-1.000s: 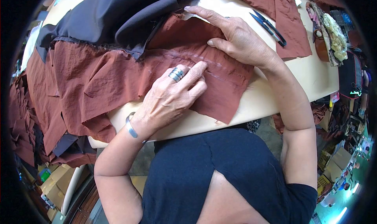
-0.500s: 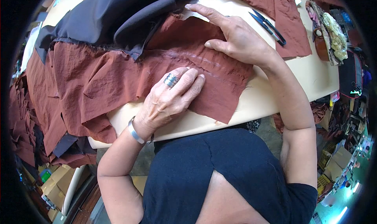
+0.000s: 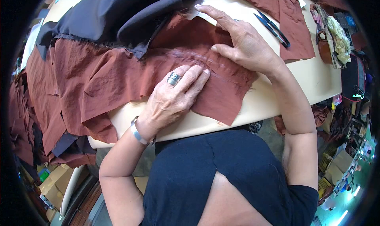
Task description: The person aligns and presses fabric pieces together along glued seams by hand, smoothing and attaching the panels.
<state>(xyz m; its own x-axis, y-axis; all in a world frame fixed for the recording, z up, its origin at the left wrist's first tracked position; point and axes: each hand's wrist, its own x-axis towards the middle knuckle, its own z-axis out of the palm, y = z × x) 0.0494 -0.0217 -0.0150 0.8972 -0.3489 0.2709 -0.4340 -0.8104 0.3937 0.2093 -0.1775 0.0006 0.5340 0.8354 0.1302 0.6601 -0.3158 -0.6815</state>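
Left hand (image 3: 170, 97): fingers close together and bent, tips down on the rust cloth; cannot tell if they pinch it
Right hand (image 3: 251, 43): open, thumb and forefinger spread wide, nothing clasped
Rust cloth (image 3: 221, 97): beneath the left hand, reaching under the right
Dark cloth (image 3: 87, 18): beyond the left hand
Black snips (image 3: 273, 30): on the table (image 3: 312, 81), just beyond the right hand

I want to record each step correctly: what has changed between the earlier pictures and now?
The left hand, first bunched on the reddish-brown cloth, now lies flatter, its fingers closer together. The right hand shifted slightly to the right. No release is visible. The snips and dark cloth stayed about where they were.
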